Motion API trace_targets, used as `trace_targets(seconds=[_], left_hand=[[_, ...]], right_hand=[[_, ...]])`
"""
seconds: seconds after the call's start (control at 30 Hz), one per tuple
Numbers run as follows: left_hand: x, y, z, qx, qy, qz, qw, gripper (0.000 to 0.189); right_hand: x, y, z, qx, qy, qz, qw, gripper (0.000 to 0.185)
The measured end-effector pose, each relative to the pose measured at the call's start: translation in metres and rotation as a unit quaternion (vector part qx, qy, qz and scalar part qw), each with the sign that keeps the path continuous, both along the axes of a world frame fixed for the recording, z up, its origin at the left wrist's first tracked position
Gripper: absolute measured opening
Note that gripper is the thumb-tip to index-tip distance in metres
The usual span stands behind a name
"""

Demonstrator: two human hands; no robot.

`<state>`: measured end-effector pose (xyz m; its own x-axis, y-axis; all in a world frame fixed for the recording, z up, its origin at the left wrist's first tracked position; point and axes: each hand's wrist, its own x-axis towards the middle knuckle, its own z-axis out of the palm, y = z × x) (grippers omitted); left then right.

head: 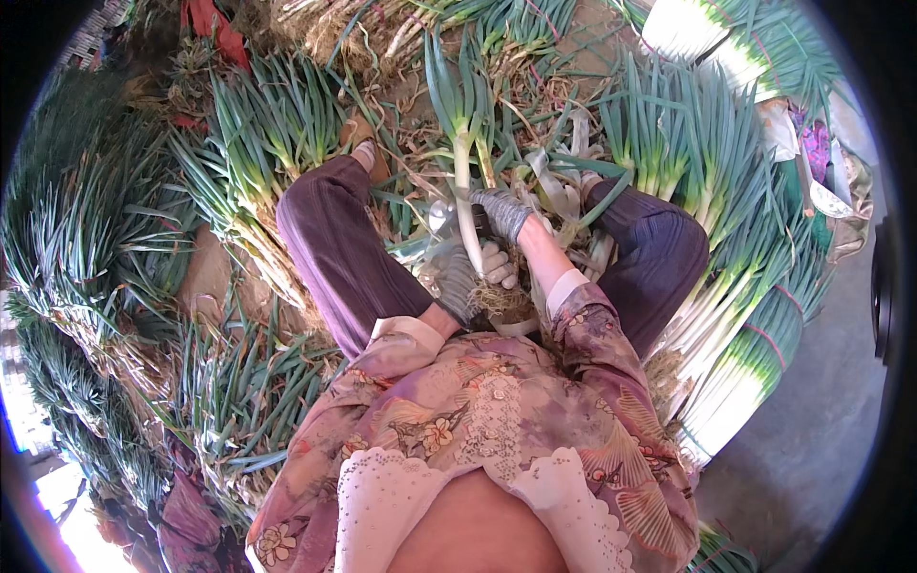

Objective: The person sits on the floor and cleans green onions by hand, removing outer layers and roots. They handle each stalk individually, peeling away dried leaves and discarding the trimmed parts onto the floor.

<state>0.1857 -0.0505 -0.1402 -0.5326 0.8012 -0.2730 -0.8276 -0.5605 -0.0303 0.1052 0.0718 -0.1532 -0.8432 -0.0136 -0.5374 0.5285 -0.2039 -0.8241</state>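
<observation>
A long green onion, with a white stalk and green leaves, stands tilted between my knees. My left hand, in a grey knit glove, grips its lower stalk just above the tangled roots. My right hand, gloved alike, is higher up with its curled fingers against the stalk. A dark patch lies under those fingers; whether it is a tool or shadow is unclear. Left of the stalk is a small shiny rounded object, partly hidden. Peeled, pale onion skins hang beside my right hand.
Untrimmed green onions with dry roots lie by my left leg, and a large heap is farther left. Cleaned white-stalked onions line my right side. Tied bundles rest beyond them on the grey floor.
</observation>
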Motion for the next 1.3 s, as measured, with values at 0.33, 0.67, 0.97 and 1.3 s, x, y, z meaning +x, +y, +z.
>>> trace_targets(seconds=[0.33,0.67,0.97,1.3], left_hand=[[-0.035,-0.003,0.023,-0.453,0.266,-0.110,0.844,0.041],[-0.132,0.067,0.059,-0.195,0.085,0.094,0.972,0.030],[-0.137,0.074,0.099,-0.212,0.211,0.106,0.948,0.031],[-0.213,0.056,0.073,-0.205,0.013,0.140,0.969,0.027]], right_hand=[[0.048,0.022,0.120,0.236,0.142,-0.059,0.960,0.029],[0.158,0.016,0.160,0.282,0.187,-0.008,0.941,0.031],[0.022,0.044,0.152,0.439,0.210,-0.128,0.864,0.035],[0.096,0.041,0.179,0.065,0.258,-0.273,0.925,0.029]])
